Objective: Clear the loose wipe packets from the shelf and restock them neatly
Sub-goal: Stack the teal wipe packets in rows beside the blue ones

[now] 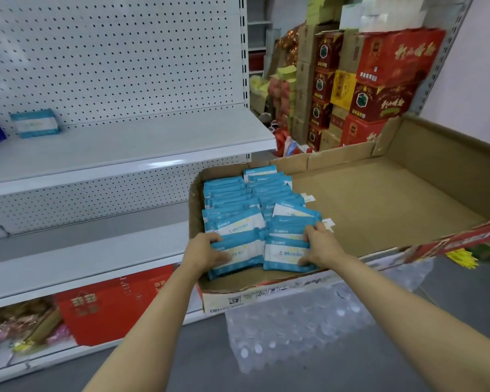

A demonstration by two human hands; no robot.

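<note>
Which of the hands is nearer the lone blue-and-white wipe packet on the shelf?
Left. The left hand is below and right of that lone blue-and-white wipe packet; the right hand is farther right.

Blue-and-white wipe packets (255,219) in a brown cardboard box (379,199) — white perforated shelf (130,142).

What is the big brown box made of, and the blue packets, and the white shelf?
The box looks like plain matte cardboard: brown, with folded, creased flaps. The wipe packets seem to be soft plastic film, a bit shiny and crinkly. The shelf is probably painted metal: smooth, glossy white, with a punched-hole back panel.
</note>
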